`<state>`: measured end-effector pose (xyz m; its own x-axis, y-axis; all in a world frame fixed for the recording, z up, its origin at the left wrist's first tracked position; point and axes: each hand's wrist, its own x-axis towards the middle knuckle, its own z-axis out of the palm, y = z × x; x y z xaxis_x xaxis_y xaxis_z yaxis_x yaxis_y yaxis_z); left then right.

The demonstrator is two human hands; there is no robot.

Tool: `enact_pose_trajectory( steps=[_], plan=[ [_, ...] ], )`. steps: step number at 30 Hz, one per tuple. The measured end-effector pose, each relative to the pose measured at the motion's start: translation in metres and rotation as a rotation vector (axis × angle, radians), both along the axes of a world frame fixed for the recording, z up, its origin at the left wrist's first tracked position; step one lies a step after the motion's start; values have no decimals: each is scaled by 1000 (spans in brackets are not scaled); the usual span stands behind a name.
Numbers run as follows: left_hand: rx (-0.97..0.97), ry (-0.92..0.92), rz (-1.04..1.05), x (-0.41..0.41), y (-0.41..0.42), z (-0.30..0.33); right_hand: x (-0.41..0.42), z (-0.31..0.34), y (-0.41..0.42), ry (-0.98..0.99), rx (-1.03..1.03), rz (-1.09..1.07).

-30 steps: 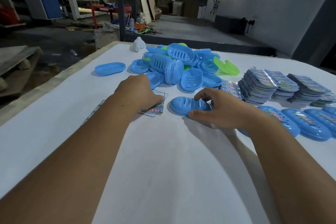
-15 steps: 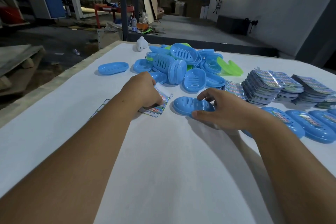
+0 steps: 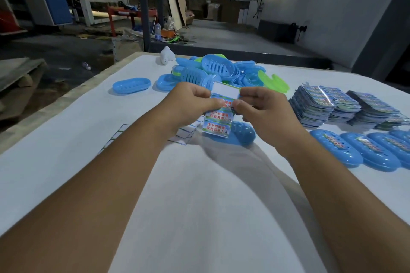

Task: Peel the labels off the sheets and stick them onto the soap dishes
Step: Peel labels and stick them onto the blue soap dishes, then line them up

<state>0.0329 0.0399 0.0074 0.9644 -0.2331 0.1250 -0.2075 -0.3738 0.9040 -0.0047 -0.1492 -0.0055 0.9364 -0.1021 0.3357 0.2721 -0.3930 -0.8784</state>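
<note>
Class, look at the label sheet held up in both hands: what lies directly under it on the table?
Under the label sheet lies a blue soap dish, its right end showing. The sheet hides its left part, so whether it carries a label cannot be seen.

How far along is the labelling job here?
Done: a row of labelled dishes lies at the right. In hand: both the left hand and right hand pinch a label sheet above a bare dish. Left: the pile of unlabelled dishes and the stacks of sheets. Much remains.
</note>
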Motion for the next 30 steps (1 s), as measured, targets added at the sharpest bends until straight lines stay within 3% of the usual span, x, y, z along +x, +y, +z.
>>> enact_pose_trajectory(
  steps=[21,25,30],
  plan=[
    [96,-113,34,-5,-5,0,3,1,-5,32,39,-85],
    [58,-152,21,-5,-7,0,3,1,-7,-49,-115,-207],
    [24,-195,-49,-8,-11,-2,-7,3,1,9,-68,-55]
  ],
)
